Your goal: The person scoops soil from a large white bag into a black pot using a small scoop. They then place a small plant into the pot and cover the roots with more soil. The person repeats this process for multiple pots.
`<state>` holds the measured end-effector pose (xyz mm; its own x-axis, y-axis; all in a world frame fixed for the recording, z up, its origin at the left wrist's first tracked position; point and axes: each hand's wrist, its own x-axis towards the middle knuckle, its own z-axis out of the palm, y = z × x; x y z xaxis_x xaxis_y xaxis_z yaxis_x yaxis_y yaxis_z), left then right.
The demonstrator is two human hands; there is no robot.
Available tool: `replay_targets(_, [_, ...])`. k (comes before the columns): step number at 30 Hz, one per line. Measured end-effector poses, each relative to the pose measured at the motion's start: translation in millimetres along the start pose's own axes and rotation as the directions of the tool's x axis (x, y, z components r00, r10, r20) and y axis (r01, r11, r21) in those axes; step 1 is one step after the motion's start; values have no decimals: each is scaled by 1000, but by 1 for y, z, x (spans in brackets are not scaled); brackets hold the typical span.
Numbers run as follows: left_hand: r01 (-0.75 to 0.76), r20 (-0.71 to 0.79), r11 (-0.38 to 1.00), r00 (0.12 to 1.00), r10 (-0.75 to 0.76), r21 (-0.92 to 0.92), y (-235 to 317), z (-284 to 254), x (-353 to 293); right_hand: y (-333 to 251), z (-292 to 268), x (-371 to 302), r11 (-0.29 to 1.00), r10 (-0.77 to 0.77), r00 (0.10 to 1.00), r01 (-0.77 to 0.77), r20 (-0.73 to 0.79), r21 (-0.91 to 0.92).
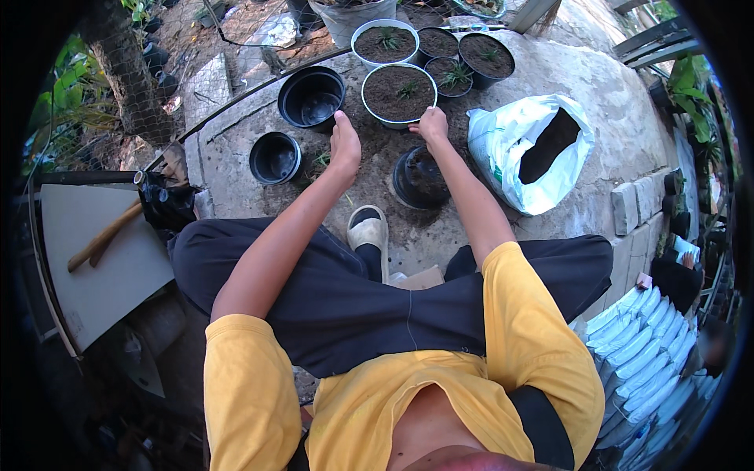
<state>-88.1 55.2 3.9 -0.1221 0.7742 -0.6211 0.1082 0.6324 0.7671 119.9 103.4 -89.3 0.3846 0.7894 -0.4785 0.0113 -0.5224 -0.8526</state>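
On the concrete ground (616, 106), a white-rimmed round pot (390, 123) of brown soil with a small green spiky plant stands toward the far edge. The right hand (432, 125) is at its near right rim, the grip narrow with bent fingers; whether it holds the rim firmly I cannot tell. The left hand (345, 144) has a wide, flat grip, fingers straight, just beside an empty large black plastic pot (293, 104); contact cannot be told. Nearer the left edge stands an empty small black plastic pot (265, 157).

Crowding the far side are a second white-rimmed pot (356, 55) and three black soil-filled pots (493, 80). A soil-smeared black round pot (414, 177) sits close under the right forearm, which partly covers it. To the right, an open white plastic sack (503, 149) of dark soil blocks the space toward the grey concrete blocks (625, 209) along the right edge. Wire mesh (188, 63) borders the far left edge. A foot in a pale sandal (369, 233) occupies the near edge between the knees.
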Motion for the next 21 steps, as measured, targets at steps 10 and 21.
replay_targets(10, [17,94,1000,995,-16,-6,-1,-3,-8,-7,19,9,983,76,996,-66,-55,171])
replay_targets(21, [-16,38,1000,999,16,-9,11,3,-23,-6,33,23,977,94,995,-89,-15,195])
